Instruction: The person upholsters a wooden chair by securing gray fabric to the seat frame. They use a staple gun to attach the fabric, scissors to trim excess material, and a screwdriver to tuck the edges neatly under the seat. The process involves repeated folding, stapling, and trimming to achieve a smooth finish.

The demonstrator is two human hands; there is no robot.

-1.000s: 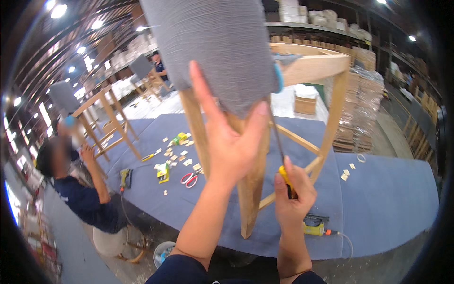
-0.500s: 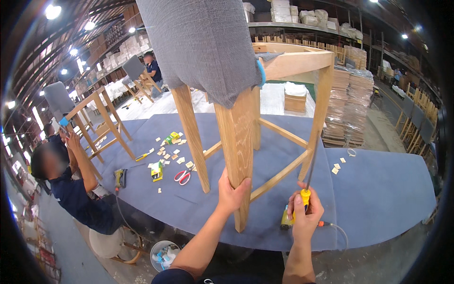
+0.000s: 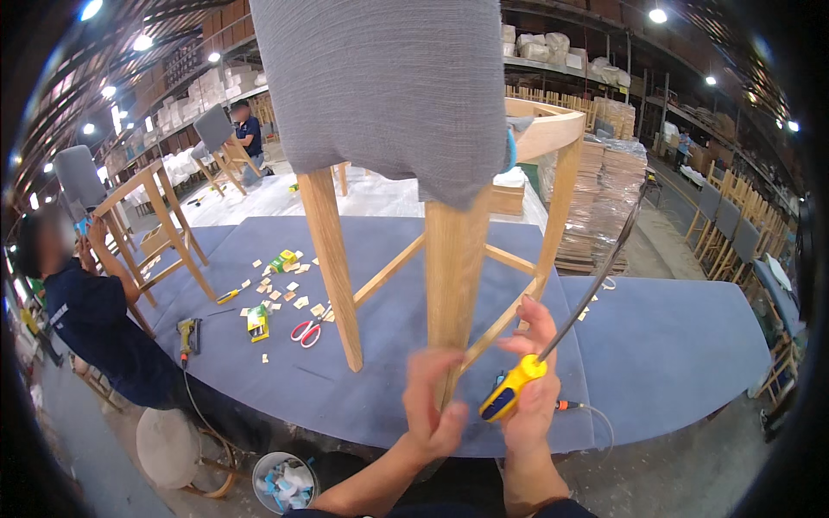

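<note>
A wooden chair [image 3: 449,259] with bare legs stands in front of me, its tall back covered in grey fabric [image 3: 389,95]. A strip of light blue shows at the fabric's right edge. Blurred by motion, my left hand [image 3: 432,401] is at the lower end of the nearest leg, thumb and fingers apart; whether it touches the wood I cannot tell. My right hand [image 3: 528,388] holds a screwdriver [image 3: 514,386] by its yellow and blue handle, some fingers loosely raised. Its long dark shaft points up and to the right, past the chair's right leg.
On the blue-grey table [image 3: 673,354] lie red-handled scissors [image 3: 306,333], a staple gun [image 3: 187,337], small wooden pieces [image 3: 301,302] and green-yellow boxes [image 3: 257,323]. A co-worker [image 3: 104,311] handles another chair at left. Below are a round stool [image 3: 168,447] and a bucket [image 3: 285,483].
My left hand has loosened from the leg and shifted lower. The screwdriver has tilted further right in my right hand, whose fingers have loosened. The view has shifted, with the chair nearer.
</note>
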